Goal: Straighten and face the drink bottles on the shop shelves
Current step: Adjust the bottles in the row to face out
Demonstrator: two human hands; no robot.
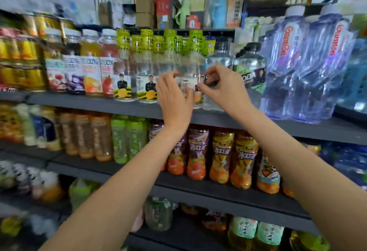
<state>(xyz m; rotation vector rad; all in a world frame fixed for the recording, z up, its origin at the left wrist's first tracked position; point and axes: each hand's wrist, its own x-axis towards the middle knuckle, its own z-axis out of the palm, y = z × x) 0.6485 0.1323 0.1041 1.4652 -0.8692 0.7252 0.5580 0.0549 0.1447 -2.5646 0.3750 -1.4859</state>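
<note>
On the upper shelf (123, 105) stands a row of clear bottles with lime-green caps and yellow-black labels. Both my hands are at the rightmost front bottle (191, 65) of that row. My left hand (174, 95) curls around its left side, thumb above and fingers low on the label. My right hand (220, 83) pinches its right edge with curled fingertips, close to the neighbouring clear bottle with a black cap (218, 54). The lower part of the held bottle is hidden behind my hands. Two labels to the left (150, 89) face forward.
Juice bottles (90, 71) and yellow cans (19, 58) fill the shelf's left. Large water bottles (294, 67) crowd the right. Orange and purple tea bottles (220, 155) and green bottles (127, 139) line the shelf below. Boxes stand on top (145, 12).
</note>
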